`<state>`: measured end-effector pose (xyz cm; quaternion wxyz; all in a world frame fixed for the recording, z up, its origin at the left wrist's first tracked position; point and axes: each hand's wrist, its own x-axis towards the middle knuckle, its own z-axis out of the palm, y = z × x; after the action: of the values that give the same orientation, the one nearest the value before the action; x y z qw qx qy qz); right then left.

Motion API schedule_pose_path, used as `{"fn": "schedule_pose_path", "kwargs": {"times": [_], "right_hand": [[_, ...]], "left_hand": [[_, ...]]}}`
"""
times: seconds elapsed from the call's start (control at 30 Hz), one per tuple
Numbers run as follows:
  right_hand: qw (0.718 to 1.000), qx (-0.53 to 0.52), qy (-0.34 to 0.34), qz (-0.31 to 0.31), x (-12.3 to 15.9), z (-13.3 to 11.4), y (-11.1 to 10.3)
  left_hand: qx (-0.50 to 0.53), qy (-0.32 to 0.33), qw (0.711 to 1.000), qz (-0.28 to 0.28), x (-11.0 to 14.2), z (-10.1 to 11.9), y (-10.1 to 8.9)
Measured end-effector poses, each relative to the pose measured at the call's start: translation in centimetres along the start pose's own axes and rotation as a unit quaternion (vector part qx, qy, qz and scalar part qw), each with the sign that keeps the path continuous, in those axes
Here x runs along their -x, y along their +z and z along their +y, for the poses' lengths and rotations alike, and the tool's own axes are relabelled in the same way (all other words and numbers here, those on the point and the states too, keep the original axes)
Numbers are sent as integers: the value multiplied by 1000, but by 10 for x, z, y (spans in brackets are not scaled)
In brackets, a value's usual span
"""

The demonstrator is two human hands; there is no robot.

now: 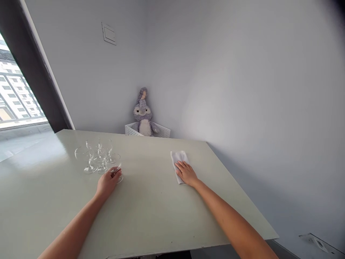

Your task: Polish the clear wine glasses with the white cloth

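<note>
Centre-left: left hand pinches clear stemmed glass between fingers, steadying it upright | Centre: right hand, fingers slightly spread, pins folded white cloth flat.

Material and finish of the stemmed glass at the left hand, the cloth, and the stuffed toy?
Stemmed glass at the left hand: likely clear, glossy glass; see-through bowl, bright rim. Clear plastic possible.
Cloth: soft, matte white fabric; fiber unclear.
Stuffed toy: fuzzy gray plush, probably synthetic; tufted surface, paler belly.
</note>
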<state>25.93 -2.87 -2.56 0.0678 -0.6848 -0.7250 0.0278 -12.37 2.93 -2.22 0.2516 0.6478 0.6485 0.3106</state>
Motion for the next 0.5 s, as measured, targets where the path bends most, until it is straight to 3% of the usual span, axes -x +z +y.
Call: {"fn": "schedule_pose_path", "kwargs": {"times": [0.07,0.13,0.23,0.33,0.5], "right_hand": [[997,-23,59,46,15,17,0],[976,-144,124,102,27,26,2],[915,-325,179,159,35,28,6],[869,-415,192,188,30,23,6],[736,-619,178,208,4,-1,-2]], "left_hand": [[2,3,1000,-4,0,0,0],[-9,8,1000,-7,2,1,1],[-49,26,998,-7,7,5,4],[-96,64,993,-21,12,14,9],[-171,205,964,-9,9,52,25]]}}
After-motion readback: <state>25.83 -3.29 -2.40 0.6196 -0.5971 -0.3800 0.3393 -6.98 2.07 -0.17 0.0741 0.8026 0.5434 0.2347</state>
